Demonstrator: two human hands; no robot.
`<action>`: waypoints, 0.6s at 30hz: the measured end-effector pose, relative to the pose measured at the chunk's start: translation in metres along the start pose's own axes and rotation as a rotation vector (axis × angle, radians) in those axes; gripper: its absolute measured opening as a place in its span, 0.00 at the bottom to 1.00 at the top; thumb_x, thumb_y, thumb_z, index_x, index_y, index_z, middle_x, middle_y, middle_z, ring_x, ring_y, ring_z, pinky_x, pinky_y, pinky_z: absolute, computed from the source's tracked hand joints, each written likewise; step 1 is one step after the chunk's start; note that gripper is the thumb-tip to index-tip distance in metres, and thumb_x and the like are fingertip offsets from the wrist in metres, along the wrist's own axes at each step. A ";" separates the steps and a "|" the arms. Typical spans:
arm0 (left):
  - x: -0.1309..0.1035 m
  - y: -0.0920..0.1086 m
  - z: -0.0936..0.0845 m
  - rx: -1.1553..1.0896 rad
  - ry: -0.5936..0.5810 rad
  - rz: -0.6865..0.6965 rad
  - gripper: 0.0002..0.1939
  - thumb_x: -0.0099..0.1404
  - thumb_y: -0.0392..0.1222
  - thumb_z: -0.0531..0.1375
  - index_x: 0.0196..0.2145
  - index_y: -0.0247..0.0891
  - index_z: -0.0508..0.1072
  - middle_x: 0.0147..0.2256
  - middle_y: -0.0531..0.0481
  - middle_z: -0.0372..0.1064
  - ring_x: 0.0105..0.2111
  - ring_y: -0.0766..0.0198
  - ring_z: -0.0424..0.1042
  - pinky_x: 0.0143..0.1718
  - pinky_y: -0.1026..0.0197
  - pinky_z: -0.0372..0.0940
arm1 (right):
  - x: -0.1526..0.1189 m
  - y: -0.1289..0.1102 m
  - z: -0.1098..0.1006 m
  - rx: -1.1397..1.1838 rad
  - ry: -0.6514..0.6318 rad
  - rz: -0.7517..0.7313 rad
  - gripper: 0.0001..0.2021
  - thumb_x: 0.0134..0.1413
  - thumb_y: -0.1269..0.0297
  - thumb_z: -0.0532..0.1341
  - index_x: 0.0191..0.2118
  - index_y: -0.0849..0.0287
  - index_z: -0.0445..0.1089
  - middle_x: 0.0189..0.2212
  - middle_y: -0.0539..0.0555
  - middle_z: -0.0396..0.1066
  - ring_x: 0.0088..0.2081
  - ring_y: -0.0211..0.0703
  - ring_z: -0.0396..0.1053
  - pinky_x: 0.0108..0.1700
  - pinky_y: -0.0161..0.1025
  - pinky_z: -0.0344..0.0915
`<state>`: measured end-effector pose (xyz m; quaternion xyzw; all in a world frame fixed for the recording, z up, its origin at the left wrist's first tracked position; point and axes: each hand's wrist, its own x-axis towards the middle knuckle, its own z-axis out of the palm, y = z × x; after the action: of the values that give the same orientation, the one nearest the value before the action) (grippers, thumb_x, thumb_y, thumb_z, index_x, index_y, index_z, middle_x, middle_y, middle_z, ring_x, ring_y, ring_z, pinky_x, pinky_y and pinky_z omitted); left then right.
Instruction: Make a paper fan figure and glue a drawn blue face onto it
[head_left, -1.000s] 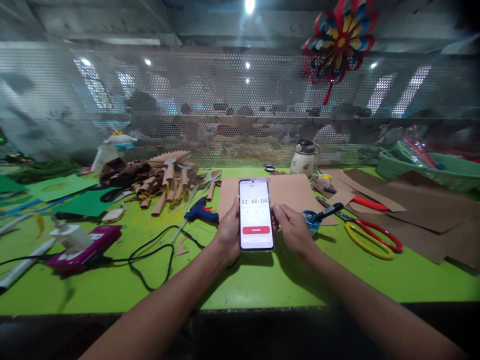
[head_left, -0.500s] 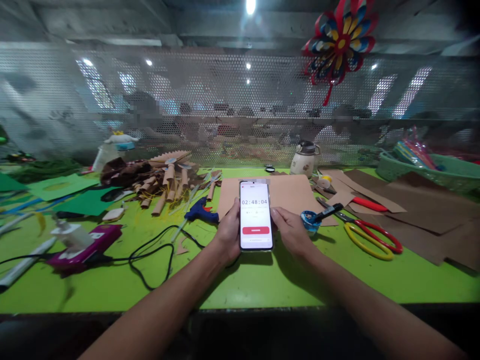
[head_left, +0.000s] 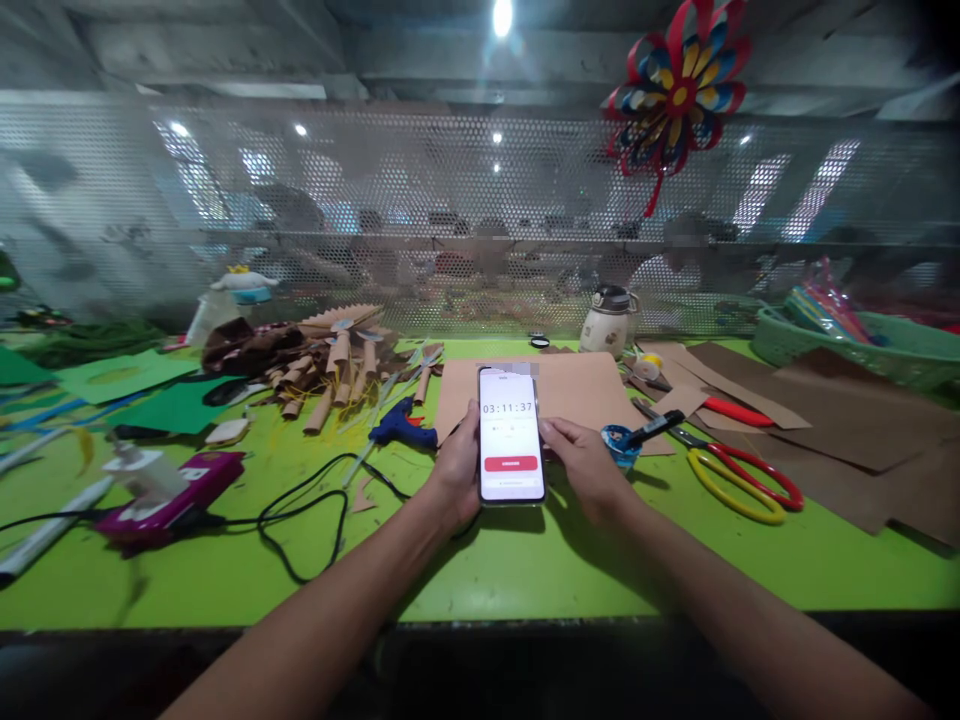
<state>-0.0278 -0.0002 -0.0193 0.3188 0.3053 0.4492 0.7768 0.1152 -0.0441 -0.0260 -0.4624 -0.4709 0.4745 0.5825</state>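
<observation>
Upright between my hands is a smartphone [head_left: 511,435] whose bright screen shows a running time and a red button. My left hand [head_left: 456,468] grips its left edge, and my right hand [head_left: 585,462] closes on its right edge. Behind the phone a sheet of tan kraft paper [head_left: 577,385] lies on the green table [head_left: 480,575]. A blue glue gun [head_left: 403,425] rests left of my left hand. Just right of my right hand is a blue tape roll in a dispenser [head_left: 621,445]. Farther right lie scissors [head_left: 735,480] with red and yellow handles.
A magenta power strip [head_left: 176,495] with a white plug and a looping black cable [head_left: 300,575] occupies the left. Rolled paper tubes [head_left: 341,375] pile at the back left. A jug [head_left: 606,322], brown paper [head_left: 817,415] and a green basket [head_left: 885,345] stand right.
The time on the phone screen has gone from 02:48:04 to 03:11:37. Both hands keep their hold, and the view has shifted very slightly.
</observation>
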 end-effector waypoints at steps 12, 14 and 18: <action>-0.001 0.001 0.003 0.001 0.061 0.019 0.23 0.71 0.52 0.48 0.47 0.29 0.71 0.36 0.37 0.76 0.29 0.52 0.77 0.34 0.49 0.72 | 0.000 -0.003 0.000 0.111 -0.039 0.095 0.13 0.48 0.53 0.66 0.36 0.54 0.76 0.35 0.56 0.78 0.36 0.50 0.74 0.38 0.46 0.66; 0.000 0.002 0.003 -0.001 0.065 0.024 0.24 0.71 0.52 0.47 0.45 0.29 0.72 0.35 0.37 0.76 0.29 0.53 0.78 0.34 0.50 0.73 | 0.001 -0.001 0.000 0.111 -0.030 0.095 0.13 0.47 0.53 0.67 0.35 0.55 0.76 0.34 0.55 0.78 0.36 0.48 0.74 0.38 0.44 0.66; 0.001 0.002 0.004 -0.003 0.118 0.036 0.23 0.72 0.50 0.46 0.41 0.28 0.73 0.32 0.38 0.77 0.28 0.55 0.77 0.34 0.54 0.73 | 0.006 0.005 -0.001 0.123 -0.013 0.106 0.13 0.46 0.54 0.67 0.34 0.57 0.75 0.31 0.55 0.78 0.32 0.47 0.74 0.36 0.43 0.67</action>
<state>-0.0254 0.0003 -0.0151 0.2963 0.3441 0.4813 0.7498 0.1158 -0.0381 -0.0300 -0.4469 -0.4197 0.5356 0.5807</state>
